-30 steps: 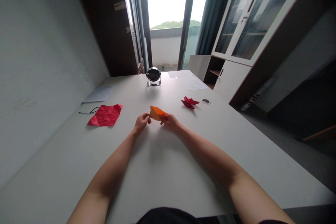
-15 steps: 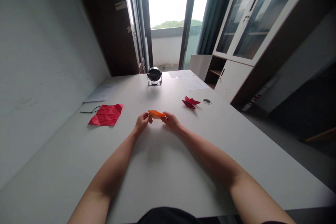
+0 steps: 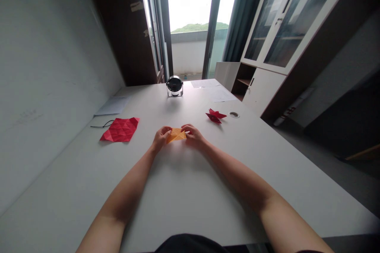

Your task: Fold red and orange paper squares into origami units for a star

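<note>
A small folded piece of orange paper [image 3: 177,134] is held between my two hands, just above the white table. Its broad, creased side faces me, paler than deep orange. My left hand [image 3: 162,137] pinches its left end, thumb on the near side. At the opposite end, the fingers of my right hand [image 3: 192,135] are closed on the right edge. Some fingertips are hidden behind the paper. To the right lie folded red paper shapes [image 3: 215,116] with pointed ends. A creased red paper sheet [image 3: 121,129] lies flat on the left.
A round black device on a metal stand [image 3: 175,85] stands at the table's far side. A dark cord [image 3: 102,125] runs beside the red sheet. White papers [image 3: 113,105] lie by the left wall. A round cable hole [image 3: 234,114] sits in the table [image 3: 190,197] at right.
The orange paper has been turned, so its wide creased face shows instead of its narrow, deeper orange edge. Both hands have shifted their grip slightly.
</note>
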Action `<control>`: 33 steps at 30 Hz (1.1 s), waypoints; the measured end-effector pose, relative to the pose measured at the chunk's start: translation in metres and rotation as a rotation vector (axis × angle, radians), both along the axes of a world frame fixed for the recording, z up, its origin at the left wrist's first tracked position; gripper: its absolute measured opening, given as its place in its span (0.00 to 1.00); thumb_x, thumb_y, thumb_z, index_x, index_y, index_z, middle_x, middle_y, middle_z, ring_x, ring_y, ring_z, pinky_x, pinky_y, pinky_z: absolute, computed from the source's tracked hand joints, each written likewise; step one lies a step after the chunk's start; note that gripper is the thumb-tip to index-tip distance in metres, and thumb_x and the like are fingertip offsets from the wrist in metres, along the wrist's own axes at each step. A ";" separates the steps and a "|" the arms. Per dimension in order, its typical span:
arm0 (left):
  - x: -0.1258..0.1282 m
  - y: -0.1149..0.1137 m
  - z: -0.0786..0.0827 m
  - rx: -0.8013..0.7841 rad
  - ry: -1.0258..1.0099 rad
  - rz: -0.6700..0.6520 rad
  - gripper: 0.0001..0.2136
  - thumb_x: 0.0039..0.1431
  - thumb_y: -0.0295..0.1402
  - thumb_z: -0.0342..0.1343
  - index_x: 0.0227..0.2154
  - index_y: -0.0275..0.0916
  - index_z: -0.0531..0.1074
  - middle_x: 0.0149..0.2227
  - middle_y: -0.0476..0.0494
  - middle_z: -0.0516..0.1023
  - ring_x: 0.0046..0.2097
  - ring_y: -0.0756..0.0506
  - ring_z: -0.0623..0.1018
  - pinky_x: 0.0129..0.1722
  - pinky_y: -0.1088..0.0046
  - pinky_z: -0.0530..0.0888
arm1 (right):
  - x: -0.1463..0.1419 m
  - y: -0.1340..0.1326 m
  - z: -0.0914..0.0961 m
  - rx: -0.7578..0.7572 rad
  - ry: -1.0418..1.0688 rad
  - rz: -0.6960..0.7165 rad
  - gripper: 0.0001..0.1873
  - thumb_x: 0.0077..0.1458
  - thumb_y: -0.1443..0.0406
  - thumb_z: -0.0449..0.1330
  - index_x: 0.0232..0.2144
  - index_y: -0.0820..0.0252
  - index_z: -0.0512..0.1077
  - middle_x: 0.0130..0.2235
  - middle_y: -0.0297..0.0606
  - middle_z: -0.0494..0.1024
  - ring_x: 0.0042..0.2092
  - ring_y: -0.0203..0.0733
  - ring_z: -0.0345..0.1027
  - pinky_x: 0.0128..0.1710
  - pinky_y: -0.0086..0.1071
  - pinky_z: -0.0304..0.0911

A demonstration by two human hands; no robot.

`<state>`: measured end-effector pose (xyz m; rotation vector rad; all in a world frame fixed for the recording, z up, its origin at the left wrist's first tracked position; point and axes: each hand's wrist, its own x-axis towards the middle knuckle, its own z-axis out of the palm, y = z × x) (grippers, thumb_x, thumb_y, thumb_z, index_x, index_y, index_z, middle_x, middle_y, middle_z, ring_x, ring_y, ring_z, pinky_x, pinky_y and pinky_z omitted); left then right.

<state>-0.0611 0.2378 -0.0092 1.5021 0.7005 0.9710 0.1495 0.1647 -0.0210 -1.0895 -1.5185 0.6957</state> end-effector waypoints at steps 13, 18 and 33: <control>0.006 -0.010 -0.003 -0.001 0.038 -0.157 0.28 0.55 0.38 0.60 0.59 0.39 0.66 0.36 0.42 0.82 0.31 0.47 0.79 0.29 0.75 0.73 | -0.005 -0.004 0.004 -0.154 -0.133 -0.082 0.20 0.54 0.49 0.60 0.27 0.60 0.71 0.24 0.31 0.70 0.27 0.35 0.61 0.28 0.28 0.56; 0.005 -0.008 -0.003 0.001 0.056 -0.136 0.21 0.58 0.45 0.58 0.48 0.34 0.75 0.37 0.39 0.81 0.33 0.45 0.78 0.29 0.74 0.74 | -0.004 -0.003 0.001 -0.135 -0.154 -0.131 0.18 0.54 0.50 0.60 0.28 0.59 0.70 0.25 0.31 0.73 0.27 0.36 0.62 0.28 0.28 0.56; 0.006 -0.013 -0.001 0.099 0.095 -0.149 0.19 0.53 0.45 0.64 0.41 0.35 0.78 0.37 0.41 0.82 0.39 0.43 0.79 0.38 0.71 0.74 | -0.005 -0.004 0.004 -0.129 -0.041 -0.026 0.15 0.53 0.53 0.61 0.30 0.59 0.69 0.25 0.33 0.74 0.27 0.38 0.68 0.28 0.30 0.61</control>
